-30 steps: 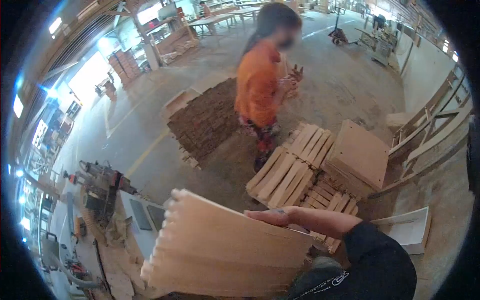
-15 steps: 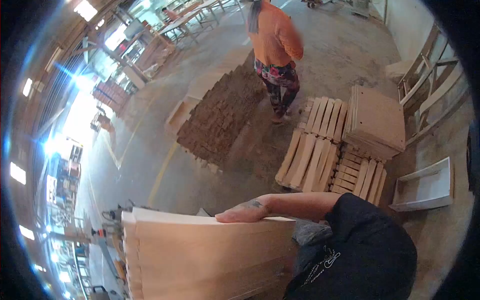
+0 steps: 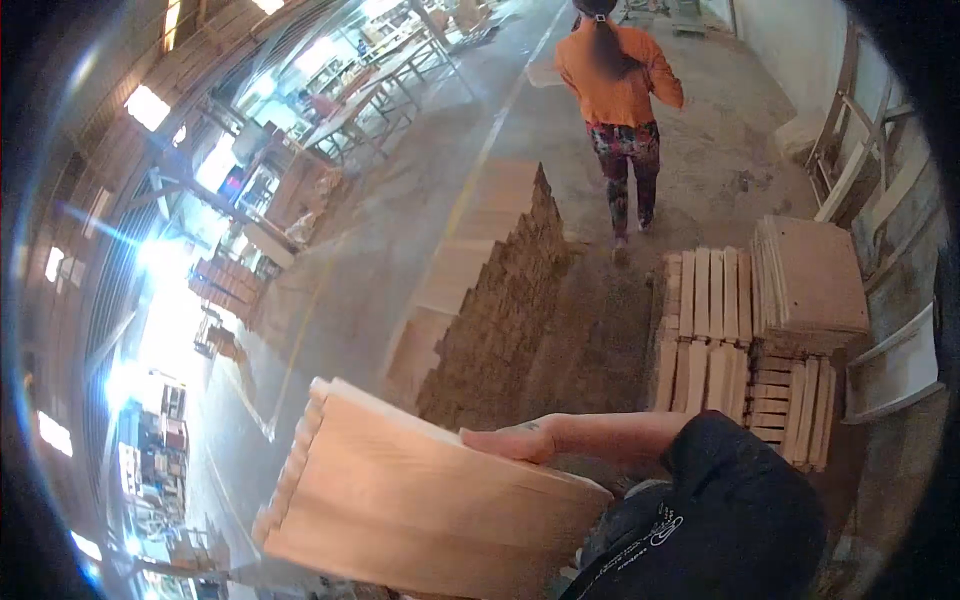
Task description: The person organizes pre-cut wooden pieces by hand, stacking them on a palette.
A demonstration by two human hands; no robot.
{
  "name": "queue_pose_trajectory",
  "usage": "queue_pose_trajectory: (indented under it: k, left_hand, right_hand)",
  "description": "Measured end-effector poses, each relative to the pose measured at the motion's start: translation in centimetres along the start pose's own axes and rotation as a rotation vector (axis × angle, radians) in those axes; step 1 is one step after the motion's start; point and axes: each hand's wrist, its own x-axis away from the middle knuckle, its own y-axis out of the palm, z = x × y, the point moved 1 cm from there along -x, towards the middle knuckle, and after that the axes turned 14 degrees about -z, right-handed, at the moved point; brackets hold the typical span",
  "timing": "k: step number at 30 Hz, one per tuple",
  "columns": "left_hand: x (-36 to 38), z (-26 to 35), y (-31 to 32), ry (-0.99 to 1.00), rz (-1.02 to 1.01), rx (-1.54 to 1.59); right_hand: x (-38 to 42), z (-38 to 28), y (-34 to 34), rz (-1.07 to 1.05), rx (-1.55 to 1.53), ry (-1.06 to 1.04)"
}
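Note:
A thick bundle of pale wooden boards tilts across the lower middle of the head view, close to my body. The board ends form a notched edge at its left. My right hand grips the bundle's far long edge; part of the hand is hidden behind the wood. My bare forearm comes in from a black sleeve at the right. My left hand is out of view.
A long stack of wood pieces stands ahead. To the right are piled slats, square panels and a white tray-like frame by the wall. A person in an orange top is ahead, back turned.
The bundle now sits more tilted, and its left end has swung round, with my right hand still on its far edge. The view has shifted; the person ahead appears farther away.

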Motion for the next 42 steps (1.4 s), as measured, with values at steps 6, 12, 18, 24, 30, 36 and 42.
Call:
queue_pose_trajectory:
  k: [6, 12, 18, 24, 30, 36, 42]
  left_hand:
    - [-17.6, -0.5, 3.5, -0.075, -0.278, -0.015]
    - [-33.7, -5.1, 14.3, -0.262, -0.626, 0.037]
    - [-47.0, -13.9, 30.4, -0.403, -0.890, 0.123]
    - [-59.9, -19.4, 51.7, -0.450, -0.999, 0.366]
    - [-70.4, -18.5, 68.4, -0.641, -0.898, 0.520]
    - [-81.4, -22.1, 79.8, -0.639, -0.873, 0.544]
    - [-97.5, -26.1, 96.7, -0.758, -0.797, 0.449]
  right_hand:
    - [-1.5, -1.0, -13.0, 0.281, -0.177, -0.347]
    - [6.0, -2.3, -23.7, 0.755, -0.292, -0.494]
    - [17.9, -6.8, -34.2, 1.012, -0.423, -0.700]
    - [33.4, -17.2, -48.5, 1.195, -0.410, -0.713]
    - [43.5, -28.9, -59.5, 1.385, -0.268, -0.617]
    - [51.2, -35.9, -72.2, 1.430, -0.241, -0.599]
    - [62.2, -47.1, -88.8, 1.520, -0.263, -0.601]
